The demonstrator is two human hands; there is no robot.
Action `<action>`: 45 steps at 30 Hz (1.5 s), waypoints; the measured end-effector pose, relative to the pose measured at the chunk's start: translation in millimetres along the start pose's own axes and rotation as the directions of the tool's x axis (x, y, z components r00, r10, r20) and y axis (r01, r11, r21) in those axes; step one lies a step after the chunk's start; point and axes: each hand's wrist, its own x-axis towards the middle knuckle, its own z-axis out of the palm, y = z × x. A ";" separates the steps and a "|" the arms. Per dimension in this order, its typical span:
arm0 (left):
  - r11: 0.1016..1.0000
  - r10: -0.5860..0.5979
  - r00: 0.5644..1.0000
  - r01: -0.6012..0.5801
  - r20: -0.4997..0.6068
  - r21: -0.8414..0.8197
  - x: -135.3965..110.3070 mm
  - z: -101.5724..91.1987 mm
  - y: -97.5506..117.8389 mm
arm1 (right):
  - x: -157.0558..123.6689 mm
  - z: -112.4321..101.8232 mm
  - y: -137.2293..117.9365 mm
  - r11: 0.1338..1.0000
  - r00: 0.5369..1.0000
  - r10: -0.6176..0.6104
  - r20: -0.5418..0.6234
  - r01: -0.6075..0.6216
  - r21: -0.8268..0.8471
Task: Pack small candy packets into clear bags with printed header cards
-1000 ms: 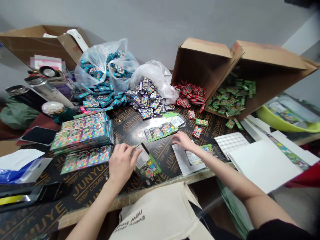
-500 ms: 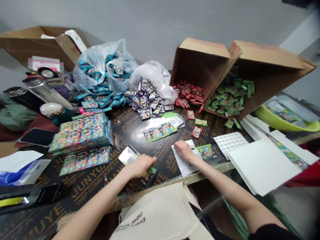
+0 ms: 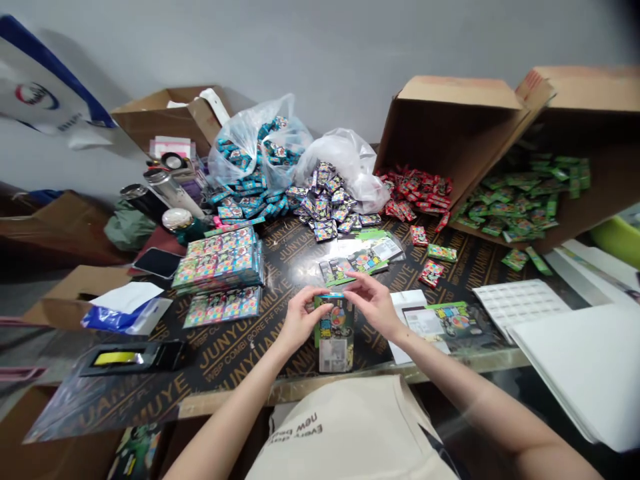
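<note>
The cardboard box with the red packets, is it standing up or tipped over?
Tipped over. The cardboard box opens toward the camera, not upward, and red packets lie spilled onto the black table.

My left hand (image 3: pixel 303 321): fingers and thumb pinching the far end of a printed sleeve (image 3: pixel 336 340).
My right hand (image 3: pixel 376 308): pinching that same end, a blue strip (image 3: pixel 333 295) showing between.
Bench (image 3: pixel 285 252): I see stacked packets (image 3: pixel 220 259) at left, loose sleeves (image 3: pixel 357 259) beyond my hands.
Back row: blue packs (image 3: pixel 245 200), purple packs (image 3: pixel 325 203), red packs (image 3: pixel 415 190), green packs (image 3: pixel 520 200).
</note>
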 end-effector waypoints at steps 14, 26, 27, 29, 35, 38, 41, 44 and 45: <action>0.942 0.241 0.970 -0.242 0.033 0.231 -7.9 -13.7 15.3 | 23.1 -15.4 -40.4 0.941 0.988 -0.132 0.081 0.151 -0.302; 0.979 0.139 0.990 -0.133 -0.028 0.153 -9.7 -16.3 26.1 | 53.7 6.6 -43.9 0.966 0.746 0.207 0.633 -0.053 -0.254; 0.976 0.143 0.989 -0.136 -0.034 0.171 -10.1 -15.2 26.6 | 53.1 7.1 -43.9 0.966 0.750 0.205 0.629 -0.050 -0.255; 0.967 0.154 0.986 -0.136 -0.067 0.216 -10.1 -12.2 26.3 | 52.4 7.6 -42.7 0.968 0.758 0.192 0.623 -0.042 -0.247; 0.966 0.118 0.976 -0.070 -0.183 0.247 -11.0 -0.1 17.2 | 46.2 14.4 -25.3 0.988 0.840 0.149 0.522 -0.101 -0.119; 0.999 -0.032 0.980 0.037 -0.198 0.025 -18.5 7.3 13.2 | 38.2 16.8 -15.6 0.982 0.897 0.170 0.409 -0.187 0.002; 0.974 -0.160 0.982 0.141 -0.099 -0.178 -32.9 3.7 17.3 | 39.2 5.7 -2.7 0.978 0.916 0.205 0.344 -0.209 -0.026; 0.997 -0.068 0.987 0.073 -0.147 0.027 -47.2 -23.2 25.2 | 58.0 -26.7 19.4 0.922 0.970 0.132 0.205 -0.044 -0.385; 0.985 0.030 0.980 0.004 -0.195 0.171 -49.9 -36.3 24.8 | 67.5 -41.5 28.3 0.830 0.980 0.096 0.173 0.017 -0.558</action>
